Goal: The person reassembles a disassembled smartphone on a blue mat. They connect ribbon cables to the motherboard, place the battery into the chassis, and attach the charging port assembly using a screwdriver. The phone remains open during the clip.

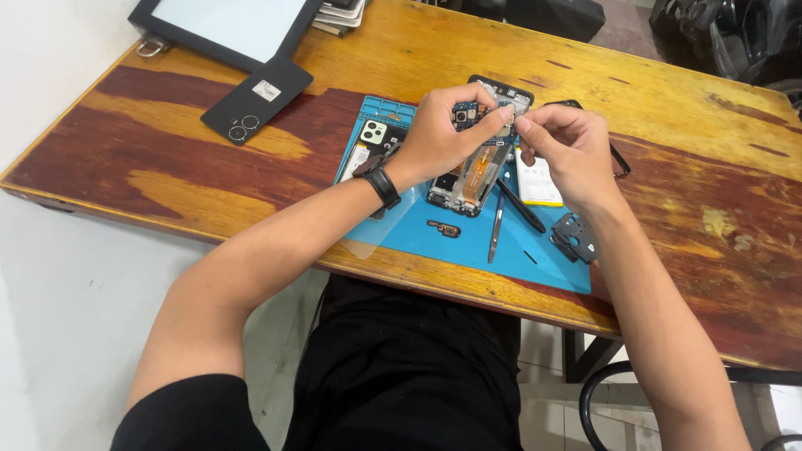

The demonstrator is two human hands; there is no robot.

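On the wooden bench, tweezers lie near on the blue mat, and beyond them the left hand and right hand pinch together with fingertips on the opened phone, with a black back cover farther off.

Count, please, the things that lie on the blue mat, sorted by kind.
Opened phone: 1
Back cover with camera window: 1
Long thin tools (tweezers, black pry tool): 2
Battery with white and yellow label: 1
Loose small black parts: 2
Total: 7
Both hands pinch a tiny part over the phone.
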